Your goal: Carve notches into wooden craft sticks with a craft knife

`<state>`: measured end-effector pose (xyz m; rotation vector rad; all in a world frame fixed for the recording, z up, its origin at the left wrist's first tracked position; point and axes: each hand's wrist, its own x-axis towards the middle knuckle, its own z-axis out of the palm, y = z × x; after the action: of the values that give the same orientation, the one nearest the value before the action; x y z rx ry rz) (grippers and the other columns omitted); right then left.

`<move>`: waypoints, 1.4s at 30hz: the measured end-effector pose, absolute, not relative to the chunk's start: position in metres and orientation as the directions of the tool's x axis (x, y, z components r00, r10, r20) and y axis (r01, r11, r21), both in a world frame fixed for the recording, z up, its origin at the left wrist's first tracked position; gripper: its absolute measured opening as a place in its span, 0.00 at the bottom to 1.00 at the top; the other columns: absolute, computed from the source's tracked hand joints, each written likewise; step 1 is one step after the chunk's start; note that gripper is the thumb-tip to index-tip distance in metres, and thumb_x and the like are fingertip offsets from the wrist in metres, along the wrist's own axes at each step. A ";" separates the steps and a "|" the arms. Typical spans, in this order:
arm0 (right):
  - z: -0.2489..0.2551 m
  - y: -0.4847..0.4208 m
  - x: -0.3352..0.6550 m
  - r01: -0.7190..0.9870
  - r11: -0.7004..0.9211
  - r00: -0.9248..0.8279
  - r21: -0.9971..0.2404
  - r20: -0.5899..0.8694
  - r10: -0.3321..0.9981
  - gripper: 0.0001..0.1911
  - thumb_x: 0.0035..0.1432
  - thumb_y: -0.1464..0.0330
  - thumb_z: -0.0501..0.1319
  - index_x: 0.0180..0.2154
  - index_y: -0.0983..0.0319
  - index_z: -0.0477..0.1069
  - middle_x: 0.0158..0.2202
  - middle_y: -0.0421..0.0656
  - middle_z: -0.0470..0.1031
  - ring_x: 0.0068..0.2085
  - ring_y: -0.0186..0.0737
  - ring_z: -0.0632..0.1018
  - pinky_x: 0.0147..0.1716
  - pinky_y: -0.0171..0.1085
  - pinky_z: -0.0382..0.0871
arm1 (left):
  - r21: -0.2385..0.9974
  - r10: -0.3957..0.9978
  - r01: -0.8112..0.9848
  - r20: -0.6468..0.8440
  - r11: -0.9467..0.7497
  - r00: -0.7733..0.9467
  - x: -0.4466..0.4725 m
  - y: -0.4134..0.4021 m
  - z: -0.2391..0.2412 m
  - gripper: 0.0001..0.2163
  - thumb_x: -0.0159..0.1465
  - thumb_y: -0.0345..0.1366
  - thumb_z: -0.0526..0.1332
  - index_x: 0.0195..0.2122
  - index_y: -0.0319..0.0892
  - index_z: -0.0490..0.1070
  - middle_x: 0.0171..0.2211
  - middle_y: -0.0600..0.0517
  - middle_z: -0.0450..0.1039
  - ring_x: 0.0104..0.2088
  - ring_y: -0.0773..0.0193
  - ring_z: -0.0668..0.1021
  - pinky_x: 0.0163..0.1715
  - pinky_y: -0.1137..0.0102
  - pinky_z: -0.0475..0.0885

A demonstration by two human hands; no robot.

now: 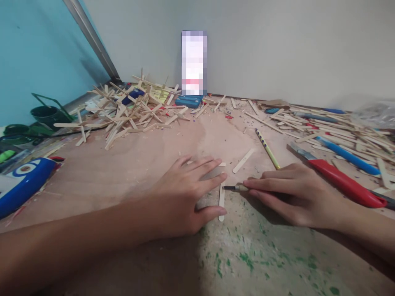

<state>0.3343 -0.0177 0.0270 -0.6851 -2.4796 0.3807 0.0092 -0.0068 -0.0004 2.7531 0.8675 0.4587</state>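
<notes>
My left hand lies over the wooden board with its fingers stretched and spread. Its thumb and a fingertip touch a wooden craft stick that lies lengthwise under them. A second craft stick sticks out partly from beneath the fingers. My right hand is closed in a pinch around a slim tool with a dark, flat tip and a metal collar; its exact kind is unclear. That tip meets the right edge of the stick. Beyond the hands is a loose craft stick with pencil marks.
A yellow pencil and a red-handled utility knife lie near my right hand. Craft sticks form piles at the back left and right. A phone leans on the wall. A blue-and-white object sits at the left.
</notes>
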 end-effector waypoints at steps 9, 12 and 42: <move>0.024 -0.018 0.337 0.388 0.877 -0.769 -0.284 0.424 0.478 0.14 0.84 0.75 0.64 0.63 0.61 0.81 0.34 0.39 0.85 0.27 0.32 0.78 0.25 0.38 0.65 | 0.326 0.589 0.513 0.205 -0.794 0.781 0.011 -0.007 0.005 0.30 0.82 0.56 0.69 0.78 0.44 0.78 0.82 0.34 0.72 0.82 0.35 0.74 0.80 0.33 0.69; 0.024 -0.018 0.337 0.412 0.871 -0.765 -0.267 0.418 0.490 0.19 0.83 0.76 0.65 0.68 0.59 0.80 0.33 0.38 0.84 0.25 0.32 0.77 0.24 0.39 0.64 | 0.330 0.594 0.514 0.217 -0.792 0.775 0.011 -0.007 0.006 0.30 0.81 0.55 0.71 0.78 0.44 0.78 0.82 0.34 0.72 0.82 0.34 0.75 0.80 0.32 0.69; 0.028 -0.020 0.331 0.427 0.821 -0.741 -0.379 0.374 0.558 0.13 0.86 0.73 0.63 0.60 0.62 0.86 0.34 0.41 0.88 0.27 0.33 0.82 0.27 0.36 0.70 | 0.330 0.615 0.533 0.239 -0.779 0.752 0.012 -0.005 -0.006 0.37 0.78 0.64 0.72 0.78 0.45 0.77 0.83 0.36 0.71 0.82 0.35 0.75 0.83 0.33 0.65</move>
<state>0.3312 -0.0199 0.0275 -0.7301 -2.5239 0.3699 0.0119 -0.0047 -0.0060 2.7094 0.9028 0.4938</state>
